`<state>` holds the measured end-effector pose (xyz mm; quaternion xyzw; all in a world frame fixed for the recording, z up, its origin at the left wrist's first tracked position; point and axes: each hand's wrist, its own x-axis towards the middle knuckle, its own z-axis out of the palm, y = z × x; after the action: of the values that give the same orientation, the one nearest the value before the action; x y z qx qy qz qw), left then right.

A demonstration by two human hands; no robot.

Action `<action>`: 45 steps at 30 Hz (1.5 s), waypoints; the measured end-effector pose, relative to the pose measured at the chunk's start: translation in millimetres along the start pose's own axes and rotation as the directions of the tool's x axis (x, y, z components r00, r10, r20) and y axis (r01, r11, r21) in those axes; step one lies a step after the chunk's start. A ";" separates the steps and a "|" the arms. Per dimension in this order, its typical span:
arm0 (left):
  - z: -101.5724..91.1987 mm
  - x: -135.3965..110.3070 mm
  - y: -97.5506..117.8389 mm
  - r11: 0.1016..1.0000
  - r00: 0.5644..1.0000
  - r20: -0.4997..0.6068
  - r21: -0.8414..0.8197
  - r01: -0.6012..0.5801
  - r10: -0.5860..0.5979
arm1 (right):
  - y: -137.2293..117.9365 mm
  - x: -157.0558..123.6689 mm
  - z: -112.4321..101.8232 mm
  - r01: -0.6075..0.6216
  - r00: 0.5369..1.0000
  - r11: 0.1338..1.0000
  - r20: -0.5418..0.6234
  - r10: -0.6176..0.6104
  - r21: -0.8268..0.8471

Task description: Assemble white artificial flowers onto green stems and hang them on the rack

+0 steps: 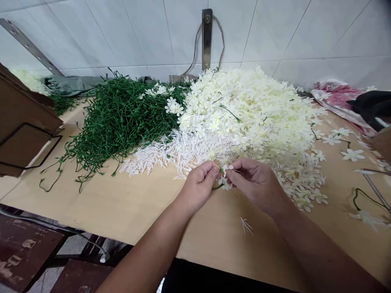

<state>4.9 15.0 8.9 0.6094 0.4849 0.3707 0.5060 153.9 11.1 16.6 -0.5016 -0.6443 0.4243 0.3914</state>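
My left hand (200,183) and my right hand (255,181) meet just above the wooden table (128,203), fingertips pinched together on a small white flower on a green stem (225,183). Right behind the hands lies a large heap of cream artificial flowers (250,114). A spread of white spiky stamen pieces (171,152) lies left of it, and a tangle of green plastic stems (119,118) farther left. One loose white stamen piece (246,225) lies on the table below my right hand.
A brown cardboard box (21,122) stands at the left edge. Loose flowers (352,154) and a bent green stem (363,197) are scattered at the right, near pink and black cloth (345,99). A white tiled wall with a metal bracket (207,36) closes off the back.
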 end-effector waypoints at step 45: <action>9.3 1.3 -6.4 0.962 0.994 0.109 -0.271 0.001 0.030 | 3.9 -5.7 2.5 -0.064 0.995 0.981 -0.064 0.077 0.182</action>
<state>12.6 14.0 0.7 0.5577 0.3962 0.4026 0.6083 153.9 5.7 11.6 -0.5014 -0.5710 0.4764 0.4422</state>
